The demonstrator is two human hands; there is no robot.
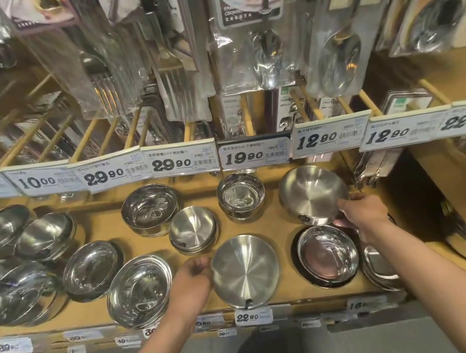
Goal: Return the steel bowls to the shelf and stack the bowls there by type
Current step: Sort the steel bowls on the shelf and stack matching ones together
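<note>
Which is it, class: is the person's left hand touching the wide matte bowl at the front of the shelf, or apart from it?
Touching. The head view shows the left hand with fingers curled onto the left rim of the wide matte bowl, no gap between them.

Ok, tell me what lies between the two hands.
Head view: one brushed steel bowl, gripped at its rim by the left hand; bare shelf toward the right hand.

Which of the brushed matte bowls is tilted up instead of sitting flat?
The back-right matte bowl, held at its rim by the right hand. The matte bowl at the left hand lies flat.
</note>
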